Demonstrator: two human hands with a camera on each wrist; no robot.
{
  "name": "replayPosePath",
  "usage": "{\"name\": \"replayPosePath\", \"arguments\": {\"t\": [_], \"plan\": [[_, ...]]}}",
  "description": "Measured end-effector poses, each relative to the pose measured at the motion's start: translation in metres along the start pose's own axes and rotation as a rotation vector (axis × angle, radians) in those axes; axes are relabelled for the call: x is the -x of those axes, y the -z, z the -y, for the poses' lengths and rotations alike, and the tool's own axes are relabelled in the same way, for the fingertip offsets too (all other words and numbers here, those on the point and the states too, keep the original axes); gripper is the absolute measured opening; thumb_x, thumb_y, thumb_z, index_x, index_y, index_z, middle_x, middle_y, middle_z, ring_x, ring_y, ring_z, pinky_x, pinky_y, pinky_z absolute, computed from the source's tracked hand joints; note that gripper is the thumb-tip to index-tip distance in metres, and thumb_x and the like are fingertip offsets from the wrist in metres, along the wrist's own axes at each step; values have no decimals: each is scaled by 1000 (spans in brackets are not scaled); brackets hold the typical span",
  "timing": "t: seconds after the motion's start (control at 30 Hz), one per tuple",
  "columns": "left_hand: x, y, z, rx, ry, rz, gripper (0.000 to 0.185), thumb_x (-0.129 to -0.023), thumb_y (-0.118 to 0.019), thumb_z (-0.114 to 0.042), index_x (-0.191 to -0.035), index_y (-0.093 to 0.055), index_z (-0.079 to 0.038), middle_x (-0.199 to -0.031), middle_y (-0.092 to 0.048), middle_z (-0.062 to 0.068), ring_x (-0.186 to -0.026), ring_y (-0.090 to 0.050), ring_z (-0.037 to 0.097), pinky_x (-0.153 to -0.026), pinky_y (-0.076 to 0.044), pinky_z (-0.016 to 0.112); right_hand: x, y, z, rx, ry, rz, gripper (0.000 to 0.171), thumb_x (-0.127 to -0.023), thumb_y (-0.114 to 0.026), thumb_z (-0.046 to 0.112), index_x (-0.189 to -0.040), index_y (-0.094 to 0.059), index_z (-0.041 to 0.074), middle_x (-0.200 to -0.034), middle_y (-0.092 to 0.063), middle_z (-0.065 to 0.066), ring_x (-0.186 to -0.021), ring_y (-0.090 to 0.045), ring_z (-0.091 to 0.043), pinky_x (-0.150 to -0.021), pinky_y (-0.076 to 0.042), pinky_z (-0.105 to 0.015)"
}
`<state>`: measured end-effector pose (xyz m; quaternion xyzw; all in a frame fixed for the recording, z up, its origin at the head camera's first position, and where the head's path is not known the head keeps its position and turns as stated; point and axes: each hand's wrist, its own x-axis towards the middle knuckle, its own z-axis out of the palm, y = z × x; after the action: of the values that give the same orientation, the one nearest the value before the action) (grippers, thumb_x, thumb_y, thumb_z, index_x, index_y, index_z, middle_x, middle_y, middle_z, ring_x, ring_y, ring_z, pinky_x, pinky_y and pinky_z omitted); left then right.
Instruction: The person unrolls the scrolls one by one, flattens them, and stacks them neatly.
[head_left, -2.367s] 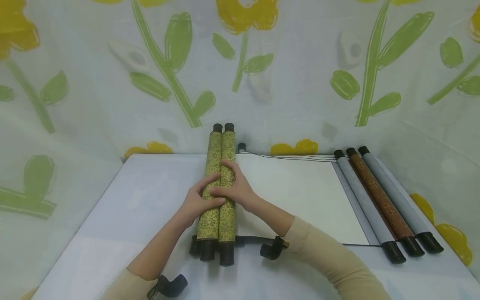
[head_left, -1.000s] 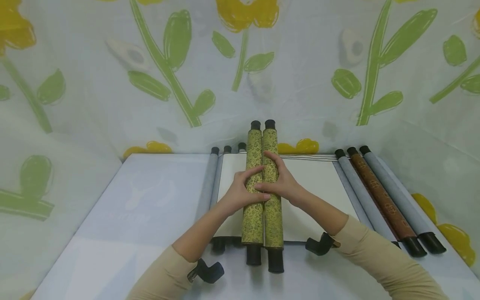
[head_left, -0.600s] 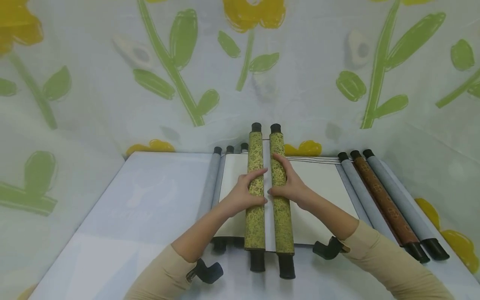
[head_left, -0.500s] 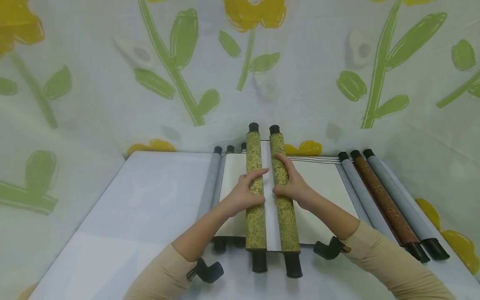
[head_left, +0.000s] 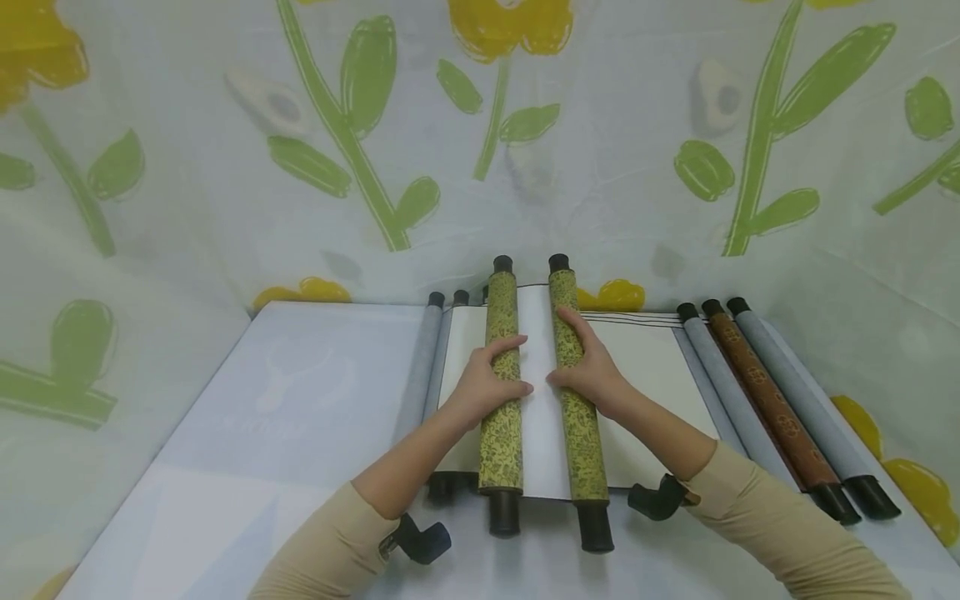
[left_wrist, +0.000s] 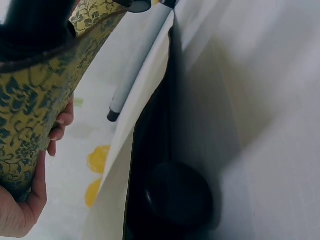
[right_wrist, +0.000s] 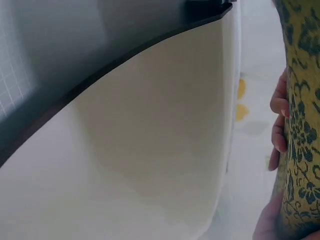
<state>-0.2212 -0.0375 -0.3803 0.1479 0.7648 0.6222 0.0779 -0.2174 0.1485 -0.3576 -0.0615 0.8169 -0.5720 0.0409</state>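
Observation:
A hanging scroll in yellow-green patterned cloth is partly unrolled in the head view. Its left roll (head_left: 500,442) and right roll (head_left: 587,442) stand apart, with a white strip (head_left: 542,417) stretched between them. Black knobs cap both ends of each roll. My left hand (head_left: 483,385) grips the left roll around its middle; my right hand (head_left: 598,375) holds the right roll likewise. In the left wrist view the patterned roll (left_wrist: 25,120) fills the left side, fingers (left_wrist: 62,122) curled behind it. The right wrist view shows the roll (right_wrist: 303,125) with fingers (right_wrist: 280,102) at its side.
Underneath lies an unrolled cream sheet (head_left: 645,392) on the white table (head_left: 262,433). A grey roll (head_left: 420,358) sits at its left. On the right, a brown roll (head_left: 768,396) lies between two grey ones. A flowered curtain (head_left: 600,167) hangs behind.
Both hands first carried the scroll rightward over the cream sheet with its rolls side by side. Then the rolls separated, the left one moving left and the right one right, baring a widening white strip.

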Motion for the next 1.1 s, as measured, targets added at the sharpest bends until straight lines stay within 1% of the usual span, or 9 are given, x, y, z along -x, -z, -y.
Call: {"name": "replayPosePath", "arguments": {"t": [0.1,0.23,0.4,0.5,0.67,0.83,0.9,0.97,1.1], "plan": [[0,0,-1,-12,1,-3,70,-69,-65,3,-135,-53,-16,-141,-42,12,-121,-41,28,-90,-45,39,0,2,0,23,-9,6,103,-67,-61,-10,-153,-13,22,-157,-10,-13,-134,-26,-36,-101,-34,-51],[0,0,-4,-54,23,-5,70,-69,-61,3,-135,-53,-19,-138,-38,18,-113,-41,29,-82,-44,35,0,6,0,86,9,25,101,-68,-58,-7,-153,-13,24,-159,-7,-11,-140,-18,-36,-104,-29,-55],[3,2,-9,-170,60,0,67,-72,-60,-2,-135,-53,-23,-134,-37,22,-111,-40,32,-85,-41,40,1,12,-2,125,44,56,95,-73,-56,-5,-153,-14,25,-159,-8,-10,-143,-10,-36,-106,-25,-59],[5,3,-10,-215,69,-22,64,-73,-58,-5,-134,-54,-24,-135,-38,22,-113,-41,31,-86,-40,42,2,14,-2,122,39,62,92,-75,-55,-4,-153,-14,26,-159,-8,-10,-144,-8,-36,-106,-23,-61],[1,3,-8,-177,92,-83,61,-73,-65,-8,-131,-57,-24,-136,-37,21,-117,-41,32,-89,-41,45,1,13,0,78,-3,17,92,-74,-56,-4,-152,-18,24,-158,-10,-12,-140,-18,-35,-101,-32,-52],[-2,2,-7,-171,87,-84,66,-69,-77,-11,-131,-57,-24,-140,-35,20,-127,-36,34,-100,-37,51,1,15,0,87,-31,-12,99,-71,-69,-3,-152,-18,25,-157,-13,-13,-135,-27,-38,-100,-37,-52],[-2,2,-8,-187,90,-84,67,-68,-75,-8,-131,-57,-25,-139,-35,21,-122,-39,35,-94,-41,49,2,16,0,90,-44,-10,102,-70,-70,-4,-152,-17,26,-157,-12,-14,-135,-27,-38,-99,-38,-51],[-1,4,-9,-205,88,-85,69,-67,-69,-3,-132,-56,-25,-137,-36,22,-117,-41,34,-83,-44,42,1,16,0,88,-53,-4,103,-69,-67,-7,-152,-16,27,-157,-10,-15,-134,-27,-37,-95,-40,-47],[3,10,-9,-235,45,-91,72,-66,-58,4,-133,-54,-21,-138,-39,20,-116,-41,31,-64,-40,30,1,16,1,119,-70,-2,103,-68,-61,-10,-152,-15,27,-158,-6,-15,-137,-22,-37,-88,-40,-42]]}}
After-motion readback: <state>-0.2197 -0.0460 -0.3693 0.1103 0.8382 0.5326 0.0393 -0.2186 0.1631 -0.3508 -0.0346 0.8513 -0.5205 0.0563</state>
